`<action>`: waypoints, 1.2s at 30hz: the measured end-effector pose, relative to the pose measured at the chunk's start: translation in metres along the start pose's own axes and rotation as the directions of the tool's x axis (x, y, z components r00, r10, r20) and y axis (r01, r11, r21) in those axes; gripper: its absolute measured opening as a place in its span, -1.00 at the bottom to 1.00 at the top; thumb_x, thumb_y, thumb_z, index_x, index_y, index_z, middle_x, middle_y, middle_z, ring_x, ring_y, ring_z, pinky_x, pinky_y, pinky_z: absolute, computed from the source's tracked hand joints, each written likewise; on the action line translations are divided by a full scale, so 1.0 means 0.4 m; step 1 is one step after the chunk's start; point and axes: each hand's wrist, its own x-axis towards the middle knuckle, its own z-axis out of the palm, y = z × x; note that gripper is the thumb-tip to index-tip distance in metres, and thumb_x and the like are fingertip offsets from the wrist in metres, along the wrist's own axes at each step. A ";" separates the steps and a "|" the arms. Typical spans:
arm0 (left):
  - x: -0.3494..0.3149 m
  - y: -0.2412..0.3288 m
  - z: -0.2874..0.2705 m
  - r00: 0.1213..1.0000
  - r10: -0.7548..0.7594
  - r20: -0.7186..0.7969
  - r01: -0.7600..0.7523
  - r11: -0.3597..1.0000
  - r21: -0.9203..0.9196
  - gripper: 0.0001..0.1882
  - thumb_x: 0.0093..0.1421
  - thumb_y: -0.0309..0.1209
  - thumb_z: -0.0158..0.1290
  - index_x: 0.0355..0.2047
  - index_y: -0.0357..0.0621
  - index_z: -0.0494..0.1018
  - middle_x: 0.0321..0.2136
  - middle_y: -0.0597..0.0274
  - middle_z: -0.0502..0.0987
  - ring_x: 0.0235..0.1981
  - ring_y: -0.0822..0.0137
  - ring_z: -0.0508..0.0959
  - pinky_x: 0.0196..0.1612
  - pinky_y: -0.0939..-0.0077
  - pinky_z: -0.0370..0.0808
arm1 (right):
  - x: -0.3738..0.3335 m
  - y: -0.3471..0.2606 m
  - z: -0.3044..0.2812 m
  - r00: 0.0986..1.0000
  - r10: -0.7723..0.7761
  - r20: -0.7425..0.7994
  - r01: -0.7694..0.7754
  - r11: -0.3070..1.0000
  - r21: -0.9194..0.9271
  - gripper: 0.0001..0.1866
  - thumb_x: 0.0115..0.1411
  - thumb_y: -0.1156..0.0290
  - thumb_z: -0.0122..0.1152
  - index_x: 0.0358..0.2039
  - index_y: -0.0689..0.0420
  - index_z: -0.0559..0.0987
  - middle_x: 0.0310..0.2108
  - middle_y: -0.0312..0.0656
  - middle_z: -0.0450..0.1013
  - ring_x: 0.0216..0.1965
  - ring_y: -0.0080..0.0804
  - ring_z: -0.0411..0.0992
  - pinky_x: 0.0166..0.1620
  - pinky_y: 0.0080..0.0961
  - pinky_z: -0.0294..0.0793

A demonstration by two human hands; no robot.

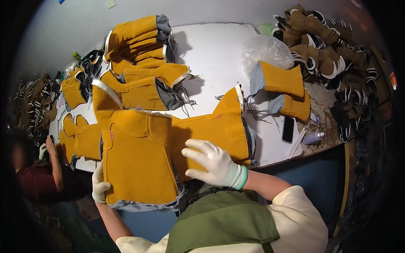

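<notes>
In my gloved left hand I hold a mustard-yellow suede boot upper by its left edge. My thumb lies on its front, and the other fingers are behind it, mostly hidden. The upper is raised toward me, its grey lining showing along the lower edge and a pale band at the toe end. My right hand, in a white glove with a green cuff, is open with fingers apart, just right of this upper. Behind and below it a second boot upper lies on its side on the white table.
More yellow uppers are stacked at the back left. Two shorter uppers lie at the right, near a clear plastic bag, a phone and a spray can. Brown uppers are heaped beyond. A co-worker's hand is at left.
</notes>
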 end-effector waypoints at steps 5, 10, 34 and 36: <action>-0.048 0.005 -0.056 0.999 -0.044 0.015 0.043 0.997 0.057 -0.06 -0.26 -0.40 0.31 0.18 -0.49 0.21 0.04 -0.07 0.46 0.02 0.09 0.53 0.12 0.25 0.44 | -0.015 0.014 0.016 0.938 0.333 0.092 -0.343 0.929 0.141 -0.19 0.06 0.09 0.37 0.24 0.18 0.28 0.24 0.06 0.21 0.18 0.01 0.31 0.15 -0.28 0.40; -0.026 0.013 -0.031 0.965 -0.194 0.174 0.160 0.968 0.195 0.01 -0.24 -0.36 0.38 0.21 -0.53 0.17 0.12 0.03 0.39 0.16 0.24 0.38 0.23 0.39 0.24 | 0.019 0.068 0.008 0.858 0.449 0.247 -0.511 0.788 0.342 -0.05 0.05 0.29 0.39 0.35 0.21 0.07 0.33 0.04 0.10 0.31 -0.15 0.17 0.27 -0.28 0.26; 0.092 0.010 -0.040 0.910 -0.265 0.320 0.200 0.955 0.221 -0.15 -0.05 -0.40 0.32 0.22 -0.41 0.20 0.11 0.12 0.39 0.13 0.33 0.37 0.19 0.44 0.26 | 0.060 0.111 0.125 0.822 0.503 0.266 -0.538 0.538 0.649 -0.30 0.19 0.28 0.27 0.24 0.32 0.23 0.14 0.09 0.34 0.18 -0.19 0.34 0.21 -0.38 0.31; 0.065 0.014 -0.048 0.948 -0.223 0.226 0.178 0.963 0.201 -0.14 -0.07 -0.40 0.33 0.22 -0.41 0.21 0.10 0.12 0.40 0.13 0.31 0.39 0.20 0.42 0.26 | 0.072 0.117 0.146 0.819 0.502 0.277 -0.555 0.572 0.604 -0.28 0.19 0.24 0.27 0.25 0.29 0.22 0.16 0.14 0.32 0.20 -0.15 0.32 0.21 -0.36 0.31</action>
